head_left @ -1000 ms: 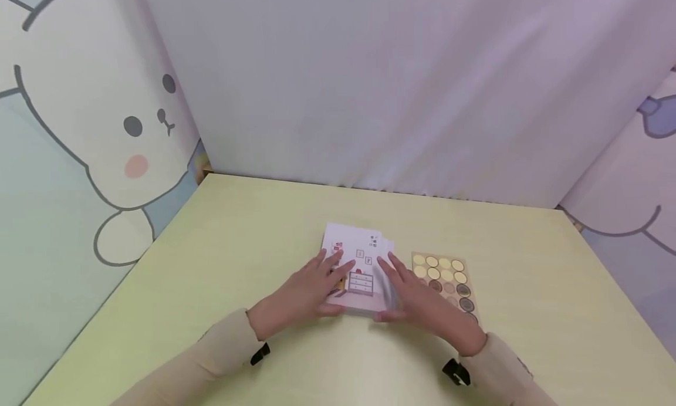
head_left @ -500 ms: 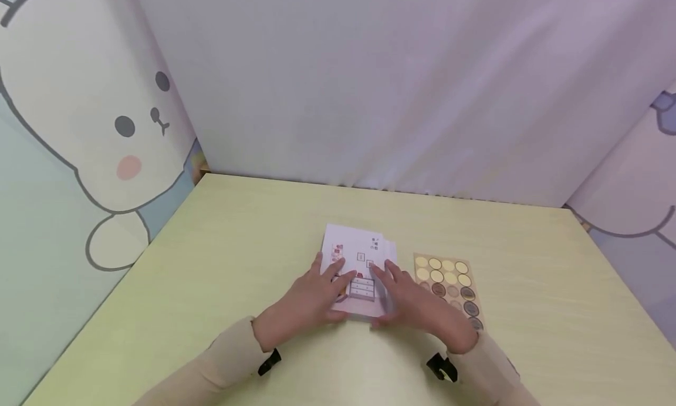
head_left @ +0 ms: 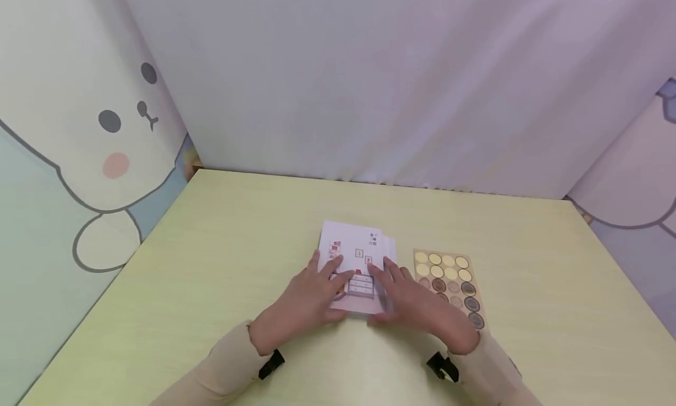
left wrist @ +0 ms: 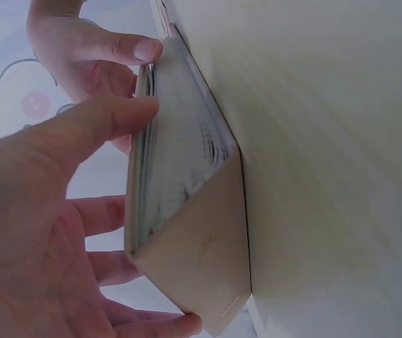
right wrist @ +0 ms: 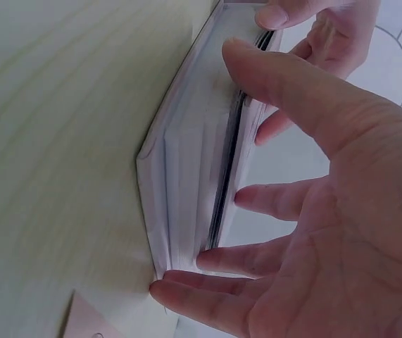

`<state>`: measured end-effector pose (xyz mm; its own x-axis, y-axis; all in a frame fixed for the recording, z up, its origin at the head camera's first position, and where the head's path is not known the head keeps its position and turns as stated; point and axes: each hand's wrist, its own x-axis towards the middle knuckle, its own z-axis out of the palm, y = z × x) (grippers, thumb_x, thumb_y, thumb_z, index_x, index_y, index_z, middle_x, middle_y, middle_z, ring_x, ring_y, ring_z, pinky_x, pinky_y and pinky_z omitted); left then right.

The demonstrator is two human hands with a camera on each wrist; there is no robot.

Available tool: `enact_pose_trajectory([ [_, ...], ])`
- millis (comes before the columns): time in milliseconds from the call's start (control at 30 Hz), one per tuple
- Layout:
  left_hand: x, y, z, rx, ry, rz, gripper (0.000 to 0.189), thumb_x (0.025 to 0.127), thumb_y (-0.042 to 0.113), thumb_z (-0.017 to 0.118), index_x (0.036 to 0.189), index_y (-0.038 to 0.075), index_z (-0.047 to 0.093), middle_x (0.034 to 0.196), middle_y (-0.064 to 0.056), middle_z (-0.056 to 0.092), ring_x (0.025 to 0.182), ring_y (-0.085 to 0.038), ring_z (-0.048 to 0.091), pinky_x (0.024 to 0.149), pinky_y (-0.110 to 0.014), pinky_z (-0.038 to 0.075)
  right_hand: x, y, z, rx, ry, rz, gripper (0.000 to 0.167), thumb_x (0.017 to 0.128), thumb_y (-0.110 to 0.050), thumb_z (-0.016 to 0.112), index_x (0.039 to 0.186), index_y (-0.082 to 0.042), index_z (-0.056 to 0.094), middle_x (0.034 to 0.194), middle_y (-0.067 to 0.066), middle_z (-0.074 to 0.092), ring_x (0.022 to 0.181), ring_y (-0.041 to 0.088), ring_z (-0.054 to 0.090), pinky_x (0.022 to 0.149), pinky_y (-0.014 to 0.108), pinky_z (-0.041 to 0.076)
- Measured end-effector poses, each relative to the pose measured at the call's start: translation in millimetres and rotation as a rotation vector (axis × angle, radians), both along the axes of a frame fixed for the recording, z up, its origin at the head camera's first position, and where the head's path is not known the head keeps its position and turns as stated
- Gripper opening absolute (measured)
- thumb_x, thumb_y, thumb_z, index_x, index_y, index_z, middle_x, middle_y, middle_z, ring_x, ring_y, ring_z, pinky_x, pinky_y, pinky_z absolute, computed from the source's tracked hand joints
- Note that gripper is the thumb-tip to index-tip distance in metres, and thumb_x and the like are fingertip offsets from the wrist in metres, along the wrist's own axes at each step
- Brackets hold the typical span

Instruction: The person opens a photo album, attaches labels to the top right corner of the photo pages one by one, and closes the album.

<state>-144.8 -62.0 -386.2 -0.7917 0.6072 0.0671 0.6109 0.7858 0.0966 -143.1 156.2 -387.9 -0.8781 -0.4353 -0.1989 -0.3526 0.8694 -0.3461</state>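
A thick book [head_left: 351, 233] lies on the table, its white cover printed with a small room scene and a chest of drawers. My left hand [head_left: 306, 300] rests on its left half with fingers spread over the cover. In the left wrist view, the left thumb [left wrist: 127, 113] touches the page edges and the little finger reaches the plain spine [left wrist: 193, 246]. My right hand [head_left: 414, 297] lies over the right side. Its thumb [right wrist: 257, 67] is against the near page edges, while straight fingers [right wrist: 250, 257] touch the cover's edge and the page side [right wrist: 186, 190].
A tan sheet [head_left: 449, 271] with rows of yellow and brown discs lies just right of the book, partly behind the right forearm. The pale yellow table [head_left: 253, 218] meets a white curtain [head_left: 343, 89] at the back. A cartoon-printed panel [head_left: 31, 230] stands at the left.
My right hand has shifted slightly left, farther onto the book, and its fingers lie lower on the cover. My left hand stays on the left half. The head view has shifted a little.
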Motion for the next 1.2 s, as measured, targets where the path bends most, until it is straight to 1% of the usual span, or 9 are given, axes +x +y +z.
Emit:
enact_pose_trajectory([
  [133,0.0,-0.4,2.1,0.012,0.014,-0.005,0.061,0.078,0.048,0.068,0.130,0.019,0.054,0.138,-0.013,0.046,0.122,-0.051,0.041,0.086,-0.050,0.051,0.6,0,2.2,-0.004,0.007,0.014,0.091,0.075,-0.044,0.074,0.144,-0.007,0.029,0.148,0.029,0.023,0.127,0.054,0.032,0.093,0.059,0.042],
  [300,-0.2,-1.0,2.0,0.023,0.014,-0.015,0.063,0.078,0.048,0.069,0.131,0.019,0.053,0.139,-0.013,0.045,0.121,-0.052,0.041,0.086,-0.051,0.050,2.6,0,3.5,-0.026,0.020,0.037,0.087,0.078,-0.041,0.073,0.144,-0.007,0.029,0.147,0.031,0.023,0.128,0.050,0.035,0.095,0.056,0.042],
  [500,-0.4,-1.7,1.0,0.054,0.048,-0.030,0.063,0.078,0.046,0.069,0.132,0.020,0.051,0.138,-0.014,0.045,0.118,-0.054,0.044,0.081,-0.051,0.052,3.5,1,6.5,-0.025,0.058,0.050,0.084,0.079,-0.038,0.072,0.144,-0.007,0.029,0.146,0.031,0.025,0.127,0.046,0.038,0.094,0.054,0.044],
  [600,-0.6,-1.8,2.2,0.072,0.028,-0.030,0.063,0.078,0.045,0.069,0.133,0.020,0.050,0.139,-0.014,0.044,0.118,-0.055,0.043,0.081,-0.053,0.052,3.9,1,8.9,-0.028,0.059,0.044,0.085,0.079,-0.038,0.072,0.145,-0.007,0.028,0.146,0.031,0.024,0.128,0.046,0.037,0.095,0.054,0.043],
  [767,-1.9,-2.8,5.4,0.094,-0.021,-0.010,0.063,0.078,0.046,0.069,0.134,0.022,0.049,0.140,-0.013,0.044,0.118,-0.057,0.042,0.078,-0.054,0.052,5.9,2,14.9,-0.058,0.066,0.032,0.090,0.078,-0.038,0.073,0.146,-0.005,0.024,0.148,0.028,0.023,0.130,0.044,0.036,0.097,0.053,0.042],
  [900,-3.2,-4.6,7.8,0.108,-0.039,0.001,0.065,0.079,0.048,0.067,0.135,0.024,0.047,0.140,-0.011,0.044,0.118,-0.053,0.044,0.075,-0.053,0.053,6.6,5,20.1,-0.078,0.064,0.029,0.098,0.075,-0.037,0.075,0.147,-0.003,0.019,0.151,0.023,0.022,0.132,0.040,0.034,0.101,0.051,0.039],
  [1033,-3.4,-7.1,11.9,0.132,-0.071,0.010,0.066,0.079,0.048,0.067,0.136,0.024,0.046,0.140,-0.010,0.044,0.117,-0.049,0.048,0.071,-0.050,0.054,5.7,10,24.3,-0.119,0.035,-0.010,0.104,0.075,-0.033,0.076,0.149,-0.004,0.010,0.152,0.017,0.022,0.133,0.033,0.035,0.103,0.048,0.038],
  [1133,-3.0,-9.0,16.2,0.148,-0.085,0.016,0.066,0.078,0.045,0.069,0.136,0.022,0.047,0.140,-0.011,0.045,0.117,-0.041,0.052,0.070,-0.045,0.055,4.1,14,26.1,-0.119,0.037,-0.026,0.100,0.080,-0.033,0.072,0.149,-0.004,0.006,0.152,0.017,0.022,0.134,0.033,0.034,0.102,0.048,0.038],
  [1200,-2.8,-10.3,18.8,0.146,-0.079,0.017,0.065,0.078,0.045,0.069,0.136,0.022,0.048,0.139,-0.011,0.046,0.114,-0.035,0.056,0.071,-0.042,0.055,2.5,16,26.3,-0.087,0.026,-0.024,0.095,0.083,-0.037,0.068,0.149,-0.004,0.009,0.153,0.017,0.019,0.136,0.035,0.031,0.102,0.050,0.038],
])
